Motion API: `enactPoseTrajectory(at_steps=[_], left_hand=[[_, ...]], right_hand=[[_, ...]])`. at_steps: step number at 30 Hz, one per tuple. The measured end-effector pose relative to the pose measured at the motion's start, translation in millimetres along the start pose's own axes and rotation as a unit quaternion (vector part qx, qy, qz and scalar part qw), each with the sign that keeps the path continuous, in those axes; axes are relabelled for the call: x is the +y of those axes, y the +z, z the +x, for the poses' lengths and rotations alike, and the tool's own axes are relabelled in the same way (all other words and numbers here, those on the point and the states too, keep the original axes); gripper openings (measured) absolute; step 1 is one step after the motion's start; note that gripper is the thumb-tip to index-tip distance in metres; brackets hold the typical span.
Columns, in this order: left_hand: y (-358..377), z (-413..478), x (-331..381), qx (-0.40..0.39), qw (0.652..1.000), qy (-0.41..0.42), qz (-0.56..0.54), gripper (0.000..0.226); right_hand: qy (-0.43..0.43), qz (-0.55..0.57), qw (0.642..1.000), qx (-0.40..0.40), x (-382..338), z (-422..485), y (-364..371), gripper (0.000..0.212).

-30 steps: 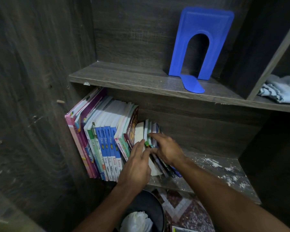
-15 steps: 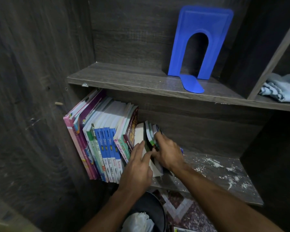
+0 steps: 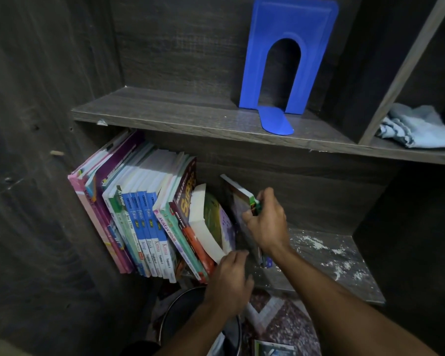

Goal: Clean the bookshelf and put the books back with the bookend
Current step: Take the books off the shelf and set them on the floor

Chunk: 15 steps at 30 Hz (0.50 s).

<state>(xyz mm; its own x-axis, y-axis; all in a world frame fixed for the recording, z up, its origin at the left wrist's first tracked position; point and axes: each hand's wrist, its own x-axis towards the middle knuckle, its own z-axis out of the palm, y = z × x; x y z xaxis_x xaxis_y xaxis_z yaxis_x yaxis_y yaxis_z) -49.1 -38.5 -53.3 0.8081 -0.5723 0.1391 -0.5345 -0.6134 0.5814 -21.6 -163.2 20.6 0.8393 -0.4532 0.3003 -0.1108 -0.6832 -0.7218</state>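
Pinching the thin book point(image 3: 238, 199) by its top just right of the leaning row point(image 3: 144, 214), the right hand point(image 3: 266, 223) may let that row slump if the left hand point(image 3: 229, 281), fingers flat at its foot, slips, since the blue bookend point(image 3: 288, 55) stands on the shelf point(image 3: 165, 109) above it.

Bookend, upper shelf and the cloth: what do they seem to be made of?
Bookend: likely thin sheet metal, painted blue, satin; its foot tongue is cut from the arch opening. Plastic is possible.
Upper shelf: board with dark grey wood-grain laminate, matte; a pale line runs along the front edge.
Cloth: soft pale blue fabric, crumpled in folds.
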Motion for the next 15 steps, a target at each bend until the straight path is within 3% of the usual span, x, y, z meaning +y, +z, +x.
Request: enactPoseTrajectory(at_steps=[4,10,15], left_hand=[[13.4,23.9,7.1,0.005,0.999,-0.035,-0.015,0.058],[26.1,50.1,32.1,0.044,0.996,-0.034,-0.064,0.083],[25.4,62.7,54.2,0.033,0.996,-0.044,-0.076,0.068]], right_hand=[[0.020,0.032,0.999,0.025,5.2,-2.0,-12.1,0.033],[0.072,0.034,0.996,0.044,16.4,2.0,-39.1,0.039],[0.119,0.025,0.992,-0.020,27.5,10.3,-58.4,0.064]])
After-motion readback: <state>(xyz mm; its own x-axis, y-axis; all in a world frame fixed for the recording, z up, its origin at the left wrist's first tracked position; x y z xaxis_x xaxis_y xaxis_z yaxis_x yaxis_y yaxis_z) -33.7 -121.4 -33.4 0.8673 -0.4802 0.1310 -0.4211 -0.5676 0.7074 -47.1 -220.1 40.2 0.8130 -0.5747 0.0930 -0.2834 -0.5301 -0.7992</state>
